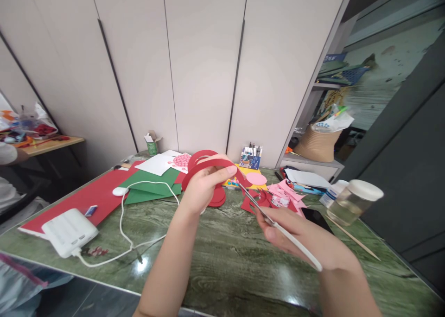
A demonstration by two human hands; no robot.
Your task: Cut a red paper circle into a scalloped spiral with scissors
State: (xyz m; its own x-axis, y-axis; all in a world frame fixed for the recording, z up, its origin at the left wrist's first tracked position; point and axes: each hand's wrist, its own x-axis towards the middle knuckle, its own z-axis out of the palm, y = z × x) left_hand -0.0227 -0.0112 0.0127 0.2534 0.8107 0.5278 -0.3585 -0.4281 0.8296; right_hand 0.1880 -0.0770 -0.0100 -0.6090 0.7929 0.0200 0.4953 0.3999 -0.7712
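My left hand (208, 182) pinches a curved strip of red paper (194, 168) and holds it up above the table. In my right hand (292, 231) is a pair of scissors (259, 206), with its blades pointing up and left at the strip's right end. A white handle sticks out past my right wrist. Below and behind the strip lie red paper circles (218, 197). Red paper scraps (247, 205) and pink paper scraps (287, 192) are heaped just beyond the scissors.
A white power bank (69, 232) with a white cable rests on red paper (88, 196) at left, near green sheets (146, 192). At right stand a lidded jar (352, 203), a phone (317, 219) and a wooden stick (358, 240). Pens (251, 157) stand at the back. Another person sits far left.
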